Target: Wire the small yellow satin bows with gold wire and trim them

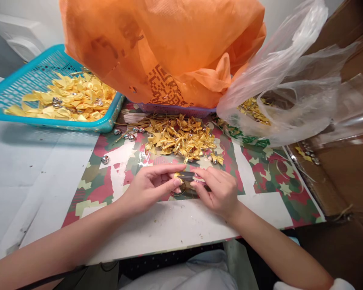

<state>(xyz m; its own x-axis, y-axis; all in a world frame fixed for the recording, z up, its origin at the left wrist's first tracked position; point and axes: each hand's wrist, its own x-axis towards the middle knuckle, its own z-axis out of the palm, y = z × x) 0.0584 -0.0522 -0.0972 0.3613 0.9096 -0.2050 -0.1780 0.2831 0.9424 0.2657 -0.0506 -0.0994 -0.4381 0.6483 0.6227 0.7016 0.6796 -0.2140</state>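
Head view, looking down at a work table: the left hand (148,187) and right hand (219,191) meet at the middle over a camouflage-patterned sheet (260,169), both pinching one small gold bow (181,176) between fingertips, held just above the sheet, close to the body where it is easy to see. Just beyond the hands lies a loose pile of gold bows (181,139) with small silver bells (130,135) beside it, within easy reach; farther back stand a blue basket (27,80) holding more bows, an orange bag (169,44) and a clear plastic bag (290,92).
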